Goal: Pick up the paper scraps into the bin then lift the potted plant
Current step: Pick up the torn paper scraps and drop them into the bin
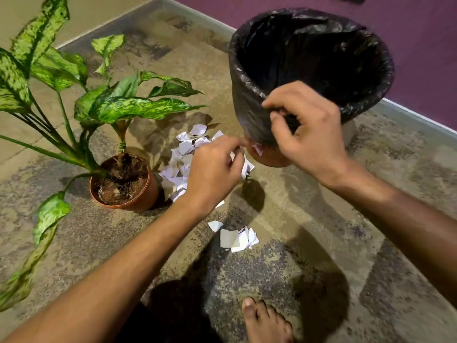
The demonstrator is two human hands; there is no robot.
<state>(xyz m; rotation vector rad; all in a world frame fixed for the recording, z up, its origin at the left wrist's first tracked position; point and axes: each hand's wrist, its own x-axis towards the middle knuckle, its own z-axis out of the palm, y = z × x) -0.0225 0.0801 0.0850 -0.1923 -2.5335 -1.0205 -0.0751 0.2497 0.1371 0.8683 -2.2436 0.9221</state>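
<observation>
Potted plant (123, 180) at left on the patterned floor (321, 219), upright in a brown round pot; stems rise and lean toward the far left, long mottled leaves fanning left and right, one drooping toward the near left corner.

Just right of the pot, touching or nearly so: main heap of paper scraps (181, 157), white, lying flat and jumbled, the heap stretched from near the pot rim toward the far right, up to the bin's base. Smaller cluster of scraps (237, 237) lies apart, nearer the viewer, centre of frame.

Left hand (212, 173) is over the right part of the heap, palm down, fingers curled in; grip is closed on several scraps, white edges showing at the fingertips.

Right hand (309, 134) is in front of the bin (309, 58), fingers pinched at the near rim of the black liner; whether it pinches liner or a scrap, cannot tell. Bin stands upright at far right, mouth open upward, beside the purple wall (420, 45). One scrap rests against its base.

Bare foot (264, 320) at bottom edge.
</observation>
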